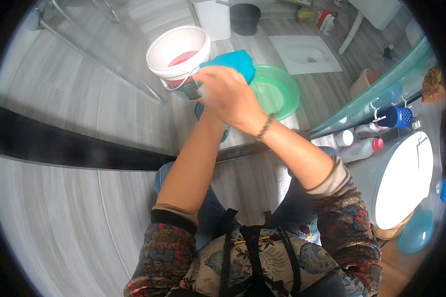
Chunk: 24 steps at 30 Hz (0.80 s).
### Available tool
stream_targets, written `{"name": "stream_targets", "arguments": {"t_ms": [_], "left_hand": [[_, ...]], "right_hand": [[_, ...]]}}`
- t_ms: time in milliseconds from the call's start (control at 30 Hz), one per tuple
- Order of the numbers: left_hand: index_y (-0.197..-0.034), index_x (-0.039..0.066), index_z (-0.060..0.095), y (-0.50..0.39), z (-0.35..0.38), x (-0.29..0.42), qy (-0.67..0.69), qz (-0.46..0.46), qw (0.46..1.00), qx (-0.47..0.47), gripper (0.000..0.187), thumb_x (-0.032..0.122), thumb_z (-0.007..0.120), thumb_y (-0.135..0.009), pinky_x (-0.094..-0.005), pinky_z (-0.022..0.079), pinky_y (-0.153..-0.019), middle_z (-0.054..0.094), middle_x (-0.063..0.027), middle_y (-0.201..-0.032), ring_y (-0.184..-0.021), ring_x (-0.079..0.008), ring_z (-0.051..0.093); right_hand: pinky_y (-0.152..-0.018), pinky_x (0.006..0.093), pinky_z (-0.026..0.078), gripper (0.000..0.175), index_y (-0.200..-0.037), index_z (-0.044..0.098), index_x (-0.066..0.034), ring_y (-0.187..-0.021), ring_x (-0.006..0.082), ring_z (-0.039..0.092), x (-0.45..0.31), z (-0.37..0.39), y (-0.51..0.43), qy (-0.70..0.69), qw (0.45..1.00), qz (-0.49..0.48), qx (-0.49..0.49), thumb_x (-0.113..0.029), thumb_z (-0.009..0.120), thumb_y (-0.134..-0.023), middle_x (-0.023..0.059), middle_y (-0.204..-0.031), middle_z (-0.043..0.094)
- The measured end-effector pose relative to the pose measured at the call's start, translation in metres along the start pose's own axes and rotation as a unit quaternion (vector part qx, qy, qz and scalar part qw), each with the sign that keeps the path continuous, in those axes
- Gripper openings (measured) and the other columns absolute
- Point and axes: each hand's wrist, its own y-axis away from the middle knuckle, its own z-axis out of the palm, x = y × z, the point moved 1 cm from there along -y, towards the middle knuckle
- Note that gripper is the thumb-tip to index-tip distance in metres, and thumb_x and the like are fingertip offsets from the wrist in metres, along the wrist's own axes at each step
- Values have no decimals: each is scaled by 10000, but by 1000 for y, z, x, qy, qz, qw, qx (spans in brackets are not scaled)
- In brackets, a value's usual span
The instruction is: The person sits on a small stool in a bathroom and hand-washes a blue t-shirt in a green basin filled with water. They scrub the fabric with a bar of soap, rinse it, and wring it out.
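Note:
My right hand (228,94), with a beaded bracelet at its wrist, is bent over my left hand (212,108) and hides most of it. Both are blurred, and a small whitish patch shows at the fingers. A teal cloth (236,63) lies against the far side of my hands; whether a hand grips it cannot be told. More teal material shows below, beside my left wrist. A white bucket (158,68) with a wire handle and reddish contents stands just beyond, to the left. Right of my hands sits a green plastic basin (291,91), apparently with water in it.
A squat toilet (304,48) is set in the floor beyond the basin. A dark raised sill (133,156) crosses before my knees. A glass panel (386,85), bottles (362,150) and a white appliance (368,182) flank my right. At upper left hangs a metal shower hose (100,61).

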Motion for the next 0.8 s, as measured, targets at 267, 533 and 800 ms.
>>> {"name": "stream_targets", "arguments": {"t_ms": [267,533,800], "left_hand": [[-1189,51,463,1,22,-19,279,-163,944,72,340,294,394,-961,-370,445,-935,540,-84,-1117,-1045,-193,530],[-1232,55,443,6,19,-4,330,-149,932,-9,348,262,403,-955,-355,413,-972,527,-97,-1177,-1103,-212,501],[-1198,61,451,10,27,17,303,-142,940,69,326,273,375,-962,-356,448,-928,526,-95,-1149,-1055,-207,527]], "right_hand": [[-737,437,502,357,-1053,619,-61,-845,364,622,101,0,-2,-20,963,260,74,-360,538,-876,191,-945,641],[-820,398,483,266,-1037,641,-81,-848,320,634,61,-2,3,37,996,63,53,-218,600,-814,159,-972,655],[-836,407,473,284,-1032,642,-109,-950,310,612,26,22,19,-65,978,185,77,-222,665,-773,123,-1001,650]]}}
